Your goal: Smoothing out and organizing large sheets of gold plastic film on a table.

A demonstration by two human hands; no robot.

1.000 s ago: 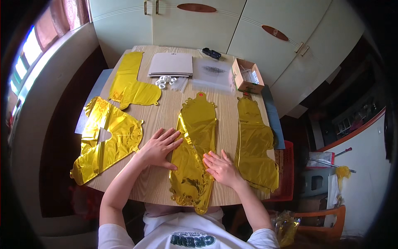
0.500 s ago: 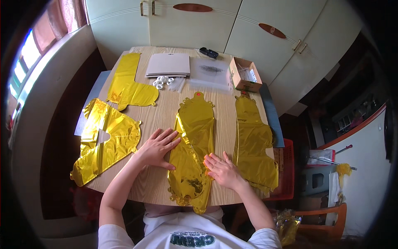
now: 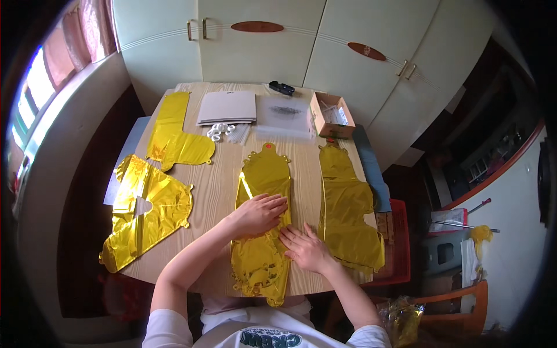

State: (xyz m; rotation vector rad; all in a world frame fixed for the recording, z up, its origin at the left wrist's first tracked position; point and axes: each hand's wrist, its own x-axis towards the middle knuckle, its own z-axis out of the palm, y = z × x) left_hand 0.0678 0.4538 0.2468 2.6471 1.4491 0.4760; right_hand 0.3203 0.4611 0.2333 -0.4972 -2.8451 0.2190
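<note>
A long gold foil balloon (image 3: pixel 264 174), flat and folded lengthwise, lies in the middle of the table with a red spot on its far tab. Across its middle rests my left hand (image 3: pixel 261 214), palm down with fingers stretched out to the right. My right hand (image 3: pixel 307 249) lies flat too, its fingertips on the balloon's right edge just nearer to me. Neither hand grips anything. To the right is another folded gold foil balloon (image 3: pixel 346 203). On the left lie a wide, creased gold foil balloon (image 3: pixel 165 197) and an L-shaped one (image 3: pixel 171 124) beyond it.
Along the table's (image 3: pixel 209 232) far side are grey-white cards (image 3: pixel 226 107), white rings (image 3: pixel 216 133), clear plastic bags (image 3: pixel 284 124), a black object (image 3: pixel 282 88) and a small open carton (image 3: pixel 332 119). A red crate (image 3: pixel 399 238) and wooden chair (image 3: pixel 478 301) stand at the right.
My left hand has moved right, from the balloon's left edge onto its middle. My right hand stays by the right edge. The whole view has shifted slightly.
</note>
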